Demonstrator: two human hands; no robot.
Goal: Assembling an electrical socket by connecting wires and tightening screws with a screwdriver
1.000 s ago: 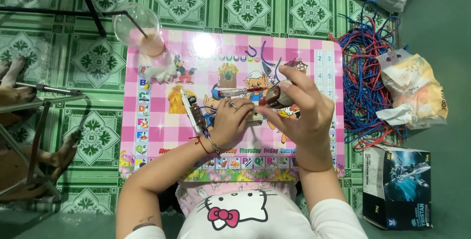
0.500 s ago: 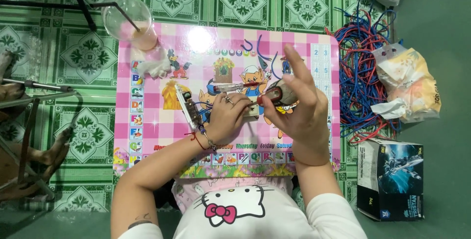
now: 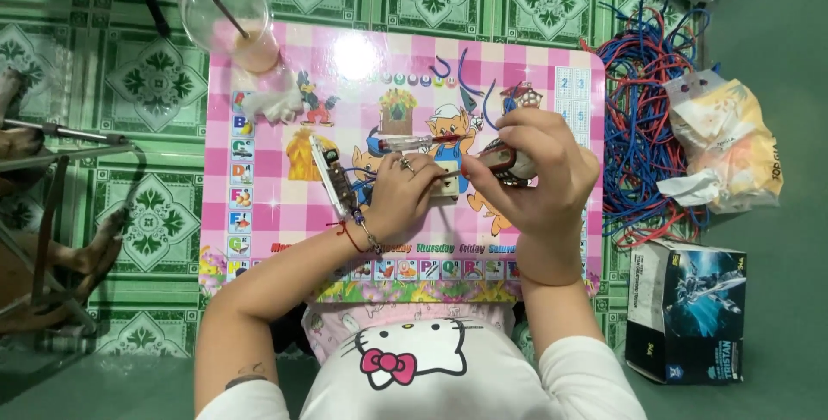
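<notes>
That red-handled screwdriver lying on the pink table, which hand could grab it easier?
Probably the left hand. The red-handled screwdriver lies just above its knuckles, and that hand only rests on a small part. The right hand is busy, its grip closed on a dark tool.

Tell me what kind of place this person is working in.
Probably a home floor used as a makeshift electronics workspace: green patterned floor tiles, a pink children's table, a tangle of red and blue wires, and a plastic drink cup.
</notes>
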